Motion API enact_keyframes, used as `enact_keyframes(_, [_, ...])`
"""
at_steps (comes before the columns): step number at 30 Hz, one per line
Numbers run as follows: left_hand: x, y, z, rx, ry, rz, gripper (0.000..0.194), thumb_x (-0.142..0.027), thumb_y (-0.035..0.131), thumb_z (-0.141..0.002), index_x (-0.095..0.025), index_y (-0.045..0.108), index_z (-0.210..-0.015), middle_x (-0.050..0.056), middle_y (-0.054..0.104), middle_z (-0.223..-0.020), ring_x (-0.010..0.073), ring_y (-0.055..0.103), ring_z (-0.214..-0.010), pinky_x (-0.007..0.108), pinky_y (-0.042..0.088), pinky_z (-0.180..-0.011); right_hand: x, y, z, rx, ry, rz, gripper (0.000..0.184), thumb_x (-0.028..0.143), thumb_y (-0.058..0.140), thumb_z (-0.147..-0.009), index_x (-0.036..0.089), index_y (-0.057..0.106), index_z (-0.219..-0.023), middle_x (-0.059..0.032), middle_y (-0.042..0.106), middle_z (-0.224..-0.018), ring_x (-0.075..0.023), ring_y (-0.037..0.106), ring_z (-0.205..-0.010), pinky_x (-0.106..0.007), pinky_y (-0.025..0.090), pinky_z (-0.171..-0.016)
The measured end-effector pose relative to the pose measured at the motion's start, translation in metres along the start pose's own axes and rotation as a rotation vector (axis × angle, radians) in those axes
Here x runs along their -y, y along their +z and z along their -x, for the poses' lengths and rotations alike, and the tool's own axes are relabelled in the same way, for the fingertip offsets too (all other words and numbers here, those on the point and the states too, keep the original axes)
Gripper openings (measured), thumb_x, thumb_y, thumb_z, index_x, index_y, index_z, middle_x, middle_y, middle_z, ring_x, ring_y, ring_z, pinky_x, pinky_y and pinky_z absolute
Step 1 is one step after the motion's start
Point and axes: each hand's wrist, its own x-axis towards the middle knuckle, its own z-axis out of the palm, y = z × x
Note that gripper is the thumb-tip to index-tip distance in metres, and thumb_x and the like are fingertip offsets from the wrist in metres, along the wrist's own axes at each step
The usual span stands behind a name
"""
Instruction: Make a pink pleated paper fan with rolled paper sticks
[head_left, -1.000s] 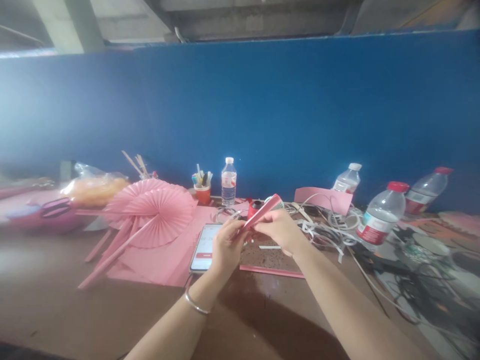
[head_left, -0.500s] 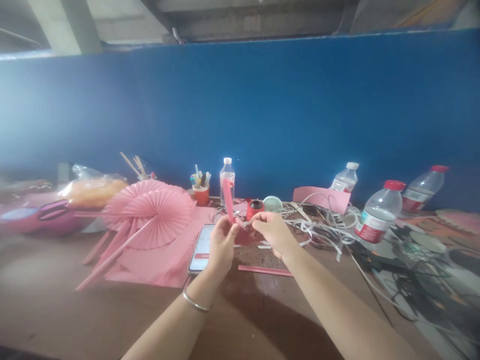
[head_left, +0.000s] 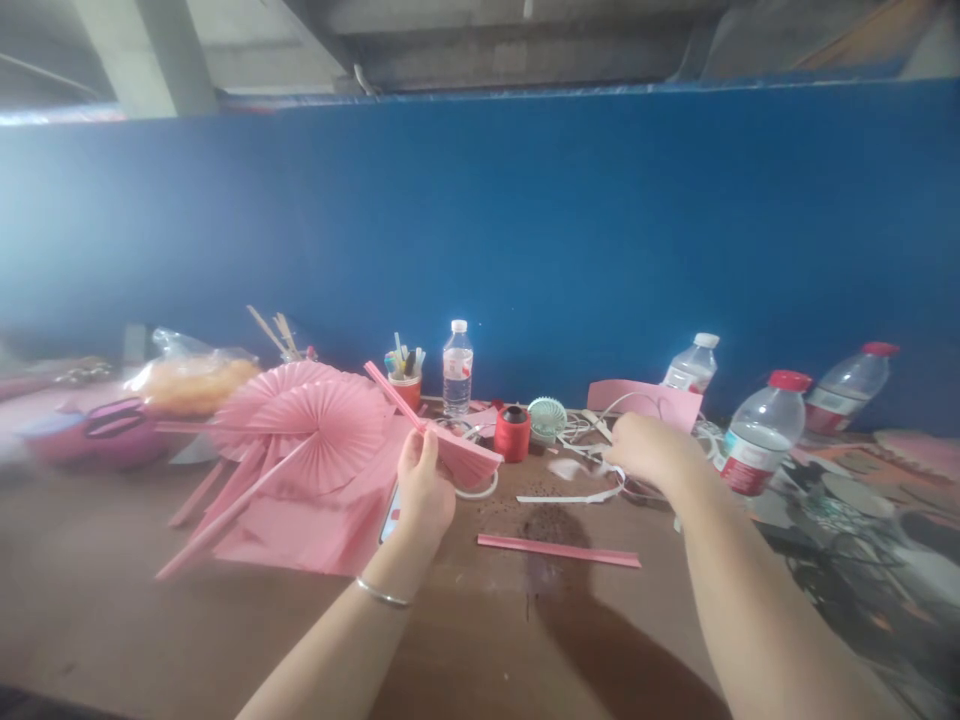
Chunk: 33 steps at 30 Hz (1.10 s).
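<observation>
My left hand (head_left: 427,490) pinches a pleated pink paper fan (head_left: 466,458) near its fold, its pleats slightly spread to the right. A narrow pink strip on the fan slants up to the left from the thumb and finger. Over the tangle of white strips (head_left: 600,495) is my right hand (head_left: 652,450), fingers curled downward. Its fingertips are largely hidden, so I cannot make out what they hold. On the table in front lies a folded pink paper strip (head_left: 559,551). Finished-looking round pink fans (head_left: 330,430) with long handles rest at the left on pink paper (head_left: 300,535).
Behind my hands stand a red thread spool (head_left: 512,434), a small pale green fan-like object (head_left: 547,420), a water bottle (head_left: 457,370) and a pen cup (head_left: 405,388). A phone (head_left: 389,515) lies partly behind my left hand. More bottles (head_left: 765,430) and tangled cables (head_left: 832,560) are at the right.
My right hand has moved away from the left, rightward to the white strips. The pink fan in my left hand has tilted from upright and now shows its spread pleats.
</observation>
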Motion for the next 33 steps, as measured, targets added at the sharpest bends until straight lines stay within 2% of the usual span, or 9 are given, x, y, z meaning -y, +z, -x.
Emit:
enact_keyframes(3, [-0.001, 0.0, 0.001, -0.015, -0.032, 0.018, 0.013, -0.025, 0.063, -0.071, -0.018, 0.054, -0.077, -0.002, 0.062, -0.069, 0.0092, 0.06, -0.065, 0.02, 0.046, -0.065, -0.011, -0.003, -0.004, 0.006, 0.086, 0.122, 0.008, 0.022, 0.055, -0.064, 0.017, 0.061, -0.061, -0.0074, 0.061, -0.059, -0.021, 0.058, -0.053, -0.031, 0.038, -0.052])
enact_keyframes(6, [0.0, -0.001, 0.0, 0.005, -0.091, 0.053, 0.015, -0.026, 0.065, -0.07, -0.018, 0.055, -0.078, -0.001, 0.064, -0.07, 0.0111, 0.062, -0.067, 0.023, 0.047, -0.068, -0.007, -0.001, -0.003, 0.006, 0.037, 0.093, 0.016, 0.026, 0.051, -0.07, 0.018, 0.061, -0.06, -0.0073, 0.061, -0.059, -0.0206, 0.057, -0.052, -0.031, 0.038, -0.052])
enact_keyframes(9, [0.001, -0.003, -0.001, 0.014, -0.159, 0.08, 0.017, -0.028, 0.066, -0.069, -0.019, 0.056, -0.08, 0.0, 0.065, -0.074, 0.0129, 0.063, -0.072, 0.026, 0.048, -0.071, 0.013, 0.001, 0.009, -0.007, -0.195, -0.066, 0.023, 0.032, 0.049, -0.075, 0.02, 0.064, -0.063, -0.0047, 0.062, -0.061, -0.0189, 0.058, -0.055, -0.03, 0.039, -0.055])
enact_keyframes(11, [0.002, -0.005, -0.002, 0.006, -0.186, 0.097, 0.018, -0.028, 0.067, -0.068, -0.019, 0.056, -0.08, 0.001, 0.066, -0.076, 0.0135, 0.063, -0.074, 0.026, 0.048, -0.072, 0.032, 0.004, 0.02, -0.021, -0.439, -0.268, 0.014, 0.03, 0.054, -0.072, 0.024, 0.065, -0.078, -0.0015, 0.066, -0.077, -0.0168, 0.06, -0.068, -0.028, 0.04, -0.063])
enact_keyframes(14, [0.003, -0.005, -0.002, 0.005, -0.173, 0.12, 0.019, -0.026, 0.067, -0.067, -0.019, 0.056, -0.081, 0.0, 0.066, -0.078, 0.0132, 0.063, -0.077, 0.026, 0.047, -0.073, 0.061, 0.015, 0.037, 0.081, -0.645, -0.543, 0.025, 0.037, 0.061, -0.069, 0.024, 0.062, -0.09, -0.0013, 0.065, -0.091, -0.0164, 0.059, -0.076, -0.026, 0.041, -0.065])
enact_keyframes(16, [0.003, -0.005, -0.002, 0.021, -0.144, 0.128, 0.017, -0.025, 0.067, -0.068, -0.019, 0.056, -0.08, 0.0, 0.066, -0.079, 0.0128, 0.062, -0.078, 0.026, 0.047, -0.075, 0.076, 0.025, 0.043, 0.065, -0.64, -0.636, 0.03, 0.039, 0.063, -0.066, 0.022, 0.062, -0.091, -0.002, 0.066, -0.085, -0.0164, 0.059, -0.07, -0.025, 0.041, -0.059])
enact_keyframes(21, [0.002, -0.005, -0.003, 0.003, -0.112, 0.12, 0.014, -0.025, 0.065, -0.07, -0.022, 0.055, -0.079, -0.001, 0.065, -0.077, 0.0117, 0.062, -0.076, 0.025, 0.047, -0.076, 0.089, 0.046, 0.041, -0.151, -0.575, -0.766, 0.018, 0.035, 0.055, -0.073, 0.019, 0.063, -0.073, -0.0017, 0.066, -0.071, -0.0171, 0.06, -0.066, -0.026, 0.041, -0.061])
enact_keyframes(25, [0.002, -0.006, -0.005, -0.033, -0.098, 0.144, 0.016, -0.025, 0.066, -0.069, -0.021, 0.053, -0.076, -0.003, 0.064, -0.075, 0.0094, 0.062, -0.074, 0.022, 0.046, -0.074, 0.086, 0.046, 0.036, -0.153, -0.554, -0.763, 0.018, 0.035, 0.055, -0.073, 0.02, 0.064, -0.072, -0.0022, 0.067, -0.069, -0.018, 0.06, -0.066, -0.026, 0.041, -0.061])
enact_keyframes(33, [0.002, -0.005, -0.003, 0.004, -0.101, 0.143, 0.016, -0.025, 0.065, -0.071, -0.02, 0.052, -0.079, -0.003, 0.064, -0.073, 0.0082, 0.061, -0.069, 0.021, 0.046, -0.071, 0.081, 0.041, 0.035, -0.101, -0.57, -0.786, 0.016, 0.034, 0.058, -0.069, 0.019, 0.059, -0.073, -0.001, 0.064, -0.073, -0.0154, 0.058, -0.067, -0.026, 0.041, -0.063])
